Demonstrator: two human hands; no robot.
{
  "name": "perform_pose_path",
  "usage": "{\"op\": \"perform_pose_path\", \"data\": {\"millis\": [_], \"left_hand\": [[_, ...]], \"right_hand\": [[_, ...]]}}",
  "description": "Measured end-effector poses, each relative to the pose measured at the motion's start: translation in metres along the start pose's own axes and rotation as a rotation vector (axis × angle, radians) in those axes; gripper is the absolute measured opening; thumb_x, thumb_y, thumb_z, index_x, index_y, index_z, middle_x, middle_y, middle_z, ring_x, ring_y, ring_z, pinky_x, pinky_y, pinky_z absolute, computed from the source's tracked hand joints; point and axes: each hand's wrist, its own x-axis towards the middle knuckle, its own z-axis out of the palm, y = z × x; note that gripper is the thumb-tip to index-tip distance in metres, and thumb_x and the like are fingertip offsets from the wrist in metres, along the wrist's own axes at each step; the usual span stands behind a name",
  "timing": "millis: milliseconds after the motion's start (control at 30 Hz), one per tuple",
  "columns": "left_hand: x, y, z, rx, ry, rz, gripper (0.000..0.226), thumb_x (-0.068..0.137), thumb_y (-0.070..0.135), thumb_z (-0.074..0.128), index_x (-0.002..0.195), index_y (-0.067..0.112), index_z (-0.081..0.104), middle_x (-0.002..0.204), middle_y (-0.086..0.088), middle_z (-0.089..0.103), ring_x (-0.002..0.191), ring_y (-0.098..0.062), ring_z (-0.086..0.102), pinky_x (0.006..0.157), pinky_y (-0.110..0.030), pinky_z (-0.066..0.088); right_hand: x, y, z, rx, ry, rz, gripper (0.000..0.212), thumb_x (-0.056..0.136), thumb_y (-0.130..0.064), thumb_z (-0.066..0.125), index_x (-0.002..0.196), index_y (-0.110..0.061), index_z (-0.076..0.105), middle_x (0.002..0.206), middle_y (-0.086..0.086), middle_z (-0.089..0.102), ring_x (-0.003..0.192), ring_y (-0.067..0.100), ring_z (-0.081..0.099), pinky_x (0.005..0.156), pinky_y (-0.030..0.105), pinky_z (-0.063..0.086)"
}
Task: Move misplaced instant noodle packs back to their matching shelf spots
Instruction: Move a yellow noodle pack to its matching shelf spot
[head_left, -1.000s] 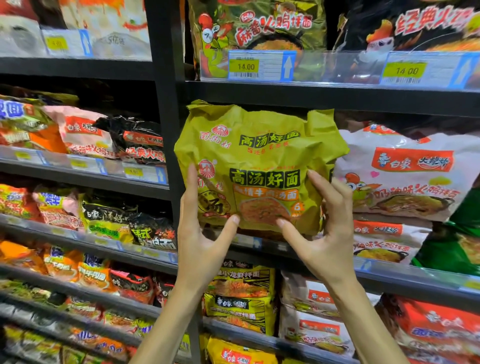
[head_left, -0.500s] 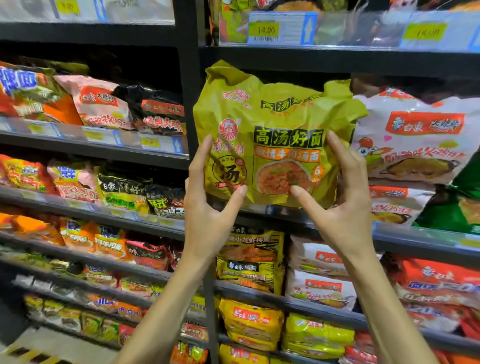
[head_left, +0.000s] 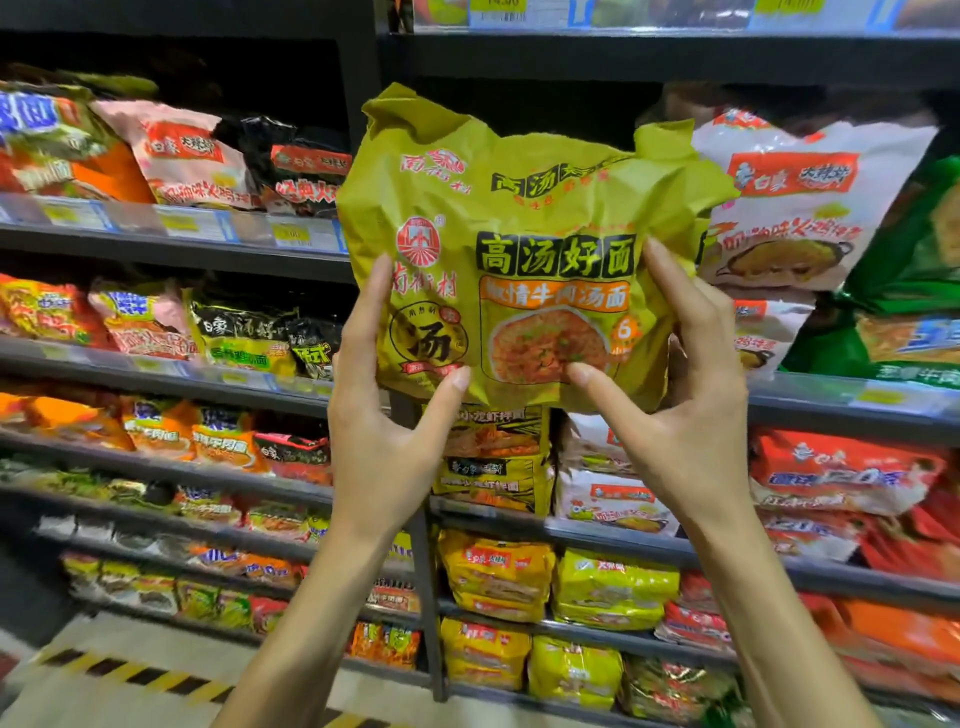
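Holding a yellow-green noodle multipack (head_left: 519, 249) upright, printed face to the camera, both hands were on its lower part. Left hand (head_left: 384, 441) gripped the lower-left corner: fingers ran up the left edge, thumb pressed on the front. Right hand (head_left: 685, 415) gripped the lower-right corner the same way, thumb on the front below the bowl picture and fingers wrapped round the right edge.

The pack sat above and just ahead of the hands, in front of the dark bay of the right-hand shelf (head_left: 831, 410). Its bottom edge was level with that shelf's front edge; I could not tell if they touched. Its wider side ran along the shelf's front edge and the crumpled top seal pointed up. Neither hand was nearer, one per corner.

Just to the right, a white-and-pink noodle pack (head_left: 800, 208) touched or overlapped the held pack's right edge, with a green pack (head_left: 914, 291) beyond it. The black upright post (head_left: 421, 561) stood at the bay's left edge. No matching yellow-green design showed in that bay, so the pack was probably misplaced there. The next move likely needed a straight pull or push across the front edge, with the risk of snagging the white-and-pink neighbour.
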Motion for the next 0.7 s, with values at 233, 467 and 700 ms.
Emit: {"op": "perform_pose_path", "data": {"millis": [233, 467, 700], "left_hand": [[-0.059, 0.045, -0.007, 0.014, -0.023, -0.024, 0.084, 0.088, -0.001, 0.074, 0.155, 0.023, 0.028, 0.163, 0.002, 0.034, 0.153, -0.015, 0.031, 0.124, -0.045, 0.029], [-0.126, 0.097, 0.019, -0.023, -0.165, -0.095, 0.084, 0.090, 0.001, 0.073, 0.156, 0.028, 0.029, 0.163, 0.012, 0.034, 0.152, -0.011, 0.031, 0.122, -0.051, 0.032], [-0.194, 0.153, 0.052, -0.078, -0.276, -0.083, 0.082, 0.088, 0.012, 0.073, 0.154, 0.036, 0.030, 0.155, 0.035, 0.031, 0.150, 0.000, 0.029, 0.124, -0.041, 0.028]], "right_hand": [[-0.047, -0.036, -0.046, 0.026, -0.037, 0.039, 0.080, 0.081, -0.009, 0.082, 0.146, -0.024, 0.038, 0.141, -0.004, 0.045, 0.138, 0.011, 0.043, 0.114, 0.042, 0.039], [-0.113, -0.061, -0.123, -0.056, -0.028, 0.167, 0.081, 0.081, -0.010, 0.082, 0.148, -0.022, 0.040, 0.139, -0.005, 0.046, 0.135, 0.007, 0.044, 0.113, 0.030, 0.037], [-0.185, -0.096, -0.206, -0.147, 0.034, 0.268, 0.079, 0.081, -0.011, 0.082, 0.146, -0.029, 0.041, 0.137, -0.014, 0.044, 0.135, 0.007, 0.044, 0.111, 0.031, 0.040]]}}
